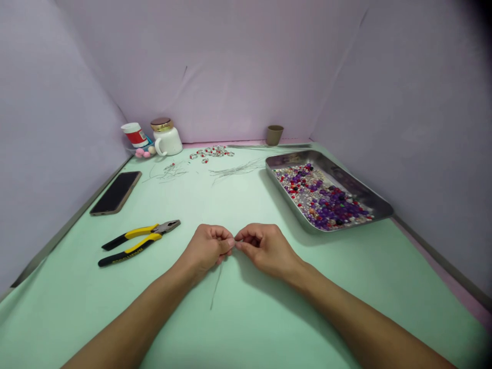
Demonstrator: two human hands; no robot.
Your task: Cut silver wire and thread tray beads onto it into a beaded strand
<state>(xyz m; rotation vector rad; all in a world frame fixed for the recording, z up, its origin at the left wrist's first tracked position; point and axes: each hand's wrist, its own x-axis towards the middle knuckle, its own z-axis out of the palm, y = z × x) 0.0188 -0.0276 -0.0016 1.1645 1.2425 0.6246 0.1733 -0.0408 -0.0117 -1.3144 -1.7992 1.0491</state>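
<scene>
A thin wire (pixel 216 289) trails down toward me from under my left hand (pixel 211 246), whose thumb and fingers are closed in a pinch on it. Fingertip to fingertip with it, my right hand (pixel 263 246) is pinched too. Whatever lies between the right fingertips is too small and covered to make out. Pliers (pixel 140 241) with yellow and black handles lie left of my hands, jaws slightly apart. To the right stands a metal tray (pixel 292 207) of mixed purple, red, white and dark beads (pixel 338 205).
A phone (pixel 116 192) lies at the left edge. Behind it are a white lidded mug (pixel 169 141), a red-and-white tub (pixel 135 135) and pink balls (pixel 142 153). Loose wires (pixel 236 169), beaded rings (pixel 215 151) and a small brown cup (pixel 274 135) are toward the back wall.
</scene>
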